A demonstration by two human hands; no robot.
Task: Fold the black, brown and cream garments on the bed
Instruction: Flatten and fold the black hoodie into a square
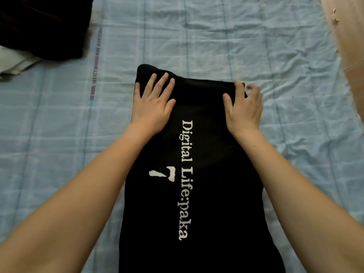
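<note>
From the head camera I see the black T-shirt [216,174] lying as a long narrow strip down the middle of the bed [216,36], white lettering up, its near end running off the bottom of the picture. My left hand [152,104] lies flat on the far left corner of the strip, its fingers [161,83] spread and pressing the cloth down. My right hand [245,107] is at the far right corner, its fingers [239,87] curled over the far edge and pinching it.

I judge the step to be the crosswise fold. To do it well I would take both far corners in matching pinches, lift them level, and bring the far edge toward me squarely, keeping the side edges lined up so the strip does not skew.

A dark brown garment [43,26] and a cream garment [15,62] lie heaped at the bed's far left corner, not yet folded.
</note>
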